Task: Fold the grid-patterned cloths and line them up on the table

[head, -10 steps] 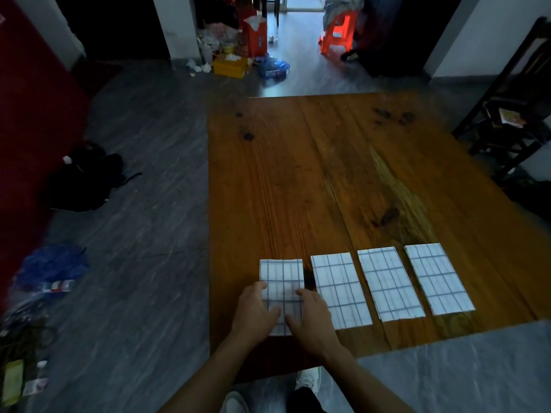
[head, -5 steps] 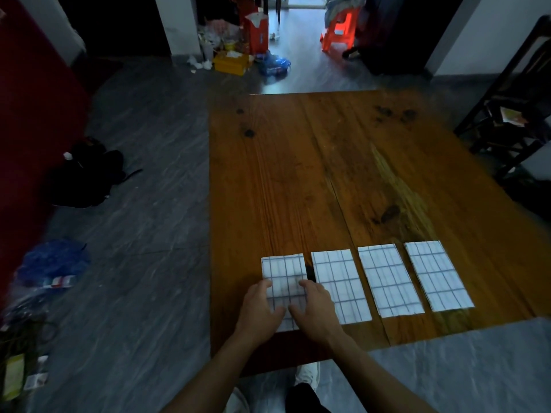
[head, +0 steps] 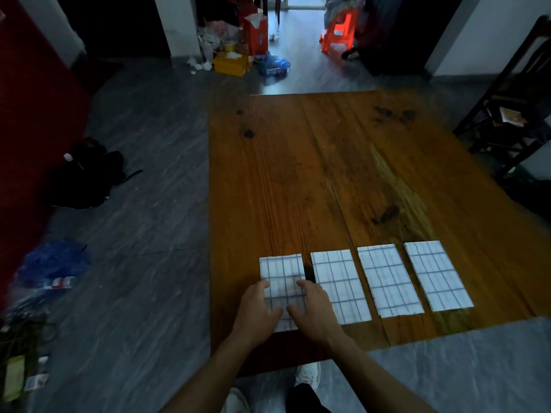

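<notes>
Wooden table (head: 298, 174), four folded grid cloths (head: 387, 278) in a row, left hand (head: 258, 312) and right hand (head: 313, 311) flat on leftmost cloth (head: 281, 269), no grip

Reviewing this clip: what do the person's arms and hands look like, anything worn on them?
Both forearms are bare as far up as the frame shows; no sleeve reaches into view. The left hand and right hand wear no gloves, and no watch, band or ring is visible on either, though the light is dim. No markings can be made out.

White dark-gridded cloths (head: 387, 278), brown table (head: 298, 174)
</notes>
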Available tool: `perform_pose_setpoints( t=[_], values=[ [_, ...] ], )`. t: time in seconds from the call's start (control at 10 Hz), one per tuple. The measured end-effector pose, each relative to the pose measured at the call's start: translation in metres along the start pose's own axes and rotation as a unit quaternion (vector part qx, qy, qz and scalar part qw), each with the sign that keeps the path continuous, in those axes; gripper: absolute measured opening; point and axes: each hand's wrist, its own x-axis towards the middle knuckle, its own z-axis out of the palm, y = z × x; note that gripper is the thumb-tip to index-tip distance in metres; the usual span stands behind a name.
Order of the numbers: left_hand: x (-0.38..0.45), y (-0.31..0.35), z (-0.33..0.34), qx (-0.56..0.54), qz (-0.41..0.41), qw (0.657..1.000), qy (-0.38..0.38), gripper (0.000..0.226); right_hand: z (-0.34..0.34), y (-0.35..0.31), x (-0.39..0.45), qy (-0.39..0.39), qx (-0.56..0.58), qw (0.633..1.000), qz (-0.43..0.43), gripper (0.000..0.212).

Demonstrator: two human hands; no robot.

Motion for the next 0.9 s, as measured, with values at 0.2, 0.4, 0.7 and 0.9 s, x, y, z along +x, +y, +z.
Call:
perform_pose_setpoints(
  t=[0.2, 0.4, 0.7, 0.9],
  values=[
    [-0.002, 0.001, 0.001, -0.005, -0.007, 1.0, 0.007, 0.069, -0.001, 0.002, -0.003, 0.01, -0.008, 1.0, 0.003, 0.061],
    [-0.003, 0.002, 0.002, -0.015, -0.019, 1.0, 0.005, 0.067, 0.001, 0.002, -0.004, 0.009, -0.017, 1.0, 0.012, 0.06],
    [-0.002, 0.006, 0.003, -0.014, -0.023, 1.0, 0.01, 0.065, 0.0, 0.001, -0.004, 0.013, -0.019, 1.0, 0.016, 0.059],
    [0.0, 0.006, -0.011, -0.025, -0.016, 0.999, 0.023, 0.058, -0.008, 0.004, -0.003, 0.023, 0.0, 1.0, 0.018, 0.059]
  ],
)
